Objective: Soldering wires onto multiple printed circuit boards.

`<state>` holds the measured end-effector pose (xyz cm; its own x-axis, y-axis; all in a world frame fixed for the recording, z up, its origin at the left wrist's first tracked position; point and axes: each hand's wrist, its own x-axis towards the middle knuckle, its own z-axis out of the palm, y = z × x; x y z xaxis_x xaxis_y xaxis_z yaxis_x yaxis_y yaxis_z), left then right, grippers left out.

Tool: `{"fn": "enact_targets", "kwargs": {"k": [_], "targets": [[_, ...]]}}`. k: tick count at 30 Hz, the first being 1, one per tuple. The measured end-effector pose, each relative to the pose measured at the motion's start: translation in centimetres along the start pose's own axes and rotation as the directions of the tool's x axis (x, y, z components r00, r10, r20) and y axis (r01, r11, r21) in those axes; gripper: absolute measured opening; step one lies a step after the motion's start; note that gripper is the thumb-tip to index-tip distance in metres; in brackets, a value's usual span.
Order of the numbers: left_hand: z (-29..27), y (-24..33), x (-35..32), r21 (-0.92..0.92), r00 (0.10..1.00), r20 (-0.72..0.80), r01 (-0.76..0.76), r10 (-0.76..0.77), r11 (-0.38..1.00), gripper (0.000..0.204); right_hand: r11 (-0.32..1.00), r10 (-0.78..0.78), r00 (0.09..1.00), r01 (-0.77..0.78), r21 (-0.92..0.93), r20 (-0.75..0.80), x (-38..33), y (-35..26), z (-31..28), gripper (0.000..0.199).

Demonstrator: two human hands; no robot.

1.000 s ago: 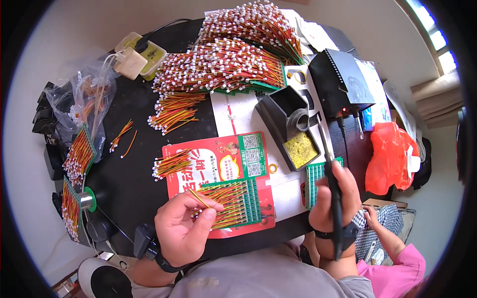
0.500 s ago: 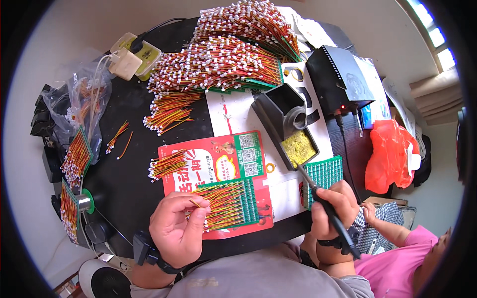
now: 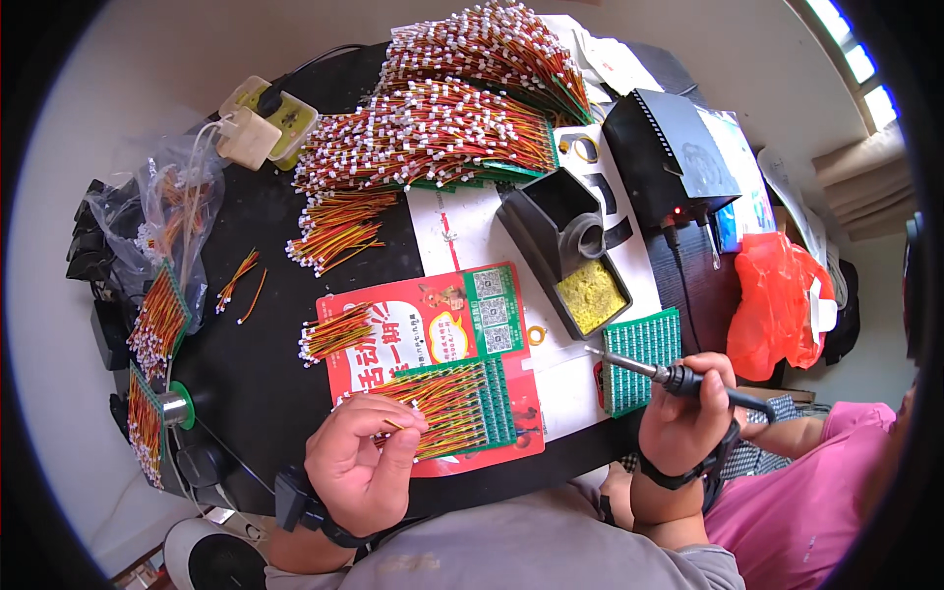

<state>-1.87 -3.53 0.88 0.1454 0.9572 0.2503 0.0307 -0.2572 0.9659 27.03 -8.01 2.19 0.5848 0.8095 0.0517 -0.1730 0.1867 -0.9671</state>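
My right hand [image 3: 685,421] is closed round the handle of a soldering iron [image 3: 678,377]. Its metal tip points left, beside the near end of the yellow sponge [image 3: 591,295] and above the stack of green circuit boards [image 3: 641,362]. With thumb and forefinger, my left hand [image 3: 359,462] pinches a thin wire lead [image 3: 395,425]. That hand is over the left edge of a green circuit board [image 3: 498,401], which has rows of red and yellow wires across it. The board lies on a red printed card [image 3: 344,369].
A black iron stand [image 3: 556,221] holds the sponge; a black soldering station [image 3: 669,147] stands behind it. Large heaps of wired boards [image 3: 433,133] fill the far side. Loose wire bundles [image 3: 344,329] lie left of centre, with a solder spool [image 3: 177,405] farther left. Someone in pink [image 3: 806,492] sits at right.
The soldering iron has come off the sponge's near edge and swung to a flatter angle, its handle raised and farther right. My left hand keeps its pinch, almost unmoved.
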Motion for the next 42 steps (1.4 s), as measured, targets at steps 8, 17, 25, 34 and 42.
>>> {"fn": "enact_targets", "kwargs": {"k": [8, 17, 25, 34, 42], "targets": [[0.1, 0.4, -0.7, -0.054, 0.991, -0.049, 0.12, -0.123, 0.991, 0.011, 0.894, 0.219, 0.959, -0.271, 0.356, 0.179, 0.5, 0.6, 0.9, 0.032], [0.1, 1.5, 1.1, 0.325, 0.995, 0.088, -0.072, 0.045, 0.943, 0.014, 0.982, -0.035, 0.92, 0.104, -0.157, 0.39, -1.5, 0.6, 2.2, 0.034], [1.5, 0.2, 1.1, 0.456, 0.96, 0.252, -0.231, 0.124, 0.859, 0.031, 0.872, -0.282, 0.781, 0.451, -0.191, 0.557, -2.0, 2.7, 0.8, 0.044], [3.1, -0.7, 1.7, 0.604, 0.935, 0.333, -0.31, 0.121, 0.735, 0.028, 0.748, -0.246, 0.694, 0.58, -0.323, 0.677, -1.0, 1.6, 1.5, 0.035], [2.7, -1.1, 2.0, 0.603, 0.917, 0.386, -0.331, 0.098, 0.726, 0.03, 0.751, -0.129, 0.667, 0.549, -0.367, 0.734, -0.9, 2.2, 1.2, 0.035]]}}
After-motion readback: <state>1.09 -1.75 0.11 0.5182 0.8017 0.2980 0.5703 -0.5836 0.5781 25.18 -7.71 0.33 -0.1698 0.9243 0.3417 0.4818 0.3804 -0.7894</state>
